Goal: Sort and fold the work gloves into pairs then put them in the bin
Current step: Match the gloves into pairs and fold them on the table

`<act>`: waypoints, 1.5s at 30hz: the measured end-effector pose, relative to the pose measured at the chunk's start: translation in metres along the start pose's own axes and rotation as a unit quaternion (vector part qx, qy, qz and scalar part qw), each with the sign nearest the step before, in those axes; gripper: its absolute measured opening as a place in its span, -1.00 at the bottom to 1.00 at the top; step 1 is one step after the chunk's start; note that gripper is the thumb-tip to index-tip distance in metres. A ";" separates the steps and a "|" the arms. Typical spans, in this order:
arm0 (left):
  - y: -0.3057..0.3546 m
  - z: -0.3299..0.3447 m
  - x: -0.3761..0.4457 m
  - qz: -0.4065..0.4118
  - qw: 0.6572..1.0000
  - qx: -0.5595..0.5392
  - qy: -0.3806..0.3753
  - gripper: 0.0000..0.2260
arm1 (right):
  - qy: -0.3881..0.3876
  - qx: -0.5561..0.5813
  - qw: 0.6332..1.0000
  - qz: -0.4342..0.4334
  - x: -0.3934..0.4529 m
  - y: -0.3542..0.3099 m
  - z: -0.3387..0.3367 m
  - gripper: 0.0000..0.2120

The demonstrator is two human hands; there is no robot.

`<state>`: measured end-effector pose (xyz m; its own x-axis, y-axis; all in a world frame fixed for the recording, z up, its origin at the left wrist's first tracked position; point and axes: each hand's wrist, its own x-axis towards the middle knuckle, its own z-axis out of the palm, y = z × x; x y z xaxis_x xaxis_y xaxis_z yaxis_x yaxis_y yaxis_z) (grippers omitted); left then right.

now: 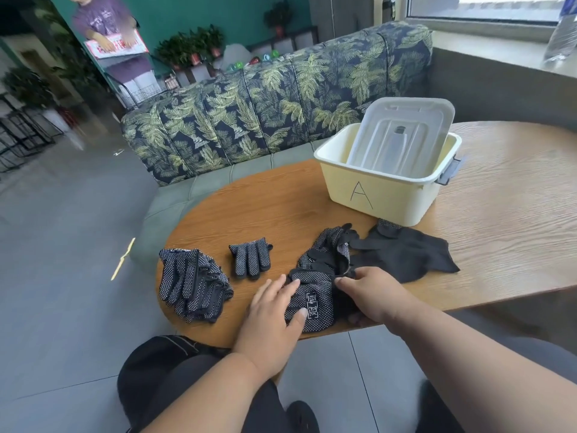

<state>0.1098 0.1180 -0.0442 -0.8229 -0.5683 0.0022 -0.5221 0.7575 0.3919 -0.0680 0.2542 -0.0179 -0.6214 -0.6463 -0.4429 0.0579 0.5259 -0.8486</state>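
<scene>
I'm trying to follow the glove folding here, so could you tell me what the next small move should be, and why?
Probably fold the dotted glove over on itself. The left hand presses it flat near the table edge while the right hand pinches its far side, so it looks ready to fold. The bin holds only its lid, with no gloves visible inside.

bare forearms, no sleeves; dark trousers (193, 370); black shoe (301, 417).
</scene>
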 end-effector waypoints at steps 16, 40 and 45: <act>-0.008 0.014 0.011 -0.042 0.997 0.058 -0.037 -0.36 | -0.003 -0.278 0.957 -0.086 0.007 0.005 -0.013 -0.79; -0.002 0.024 0.078 -0.071 0.982 -0.087 0.150 -0.90 | 0.060 -0.312 0.941 -0.120 0.018 0.014 -0.009 -0.82; -0.002 0.027 0.077 -0.063 0.984 -0.070 0.149 -0.87 | 0.058 -0.297 0.948 -0.097 0.019 0.014 -0.011 -0.72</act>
<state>0.0419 0.0816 -0.0696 -0.6402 -0.7399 0.2066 -0.5634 0.6351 0.5285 -0.0878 0.2554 -0.0346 -0.6591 -0.7153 -0.2321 -0.4945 0.6448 -0.5829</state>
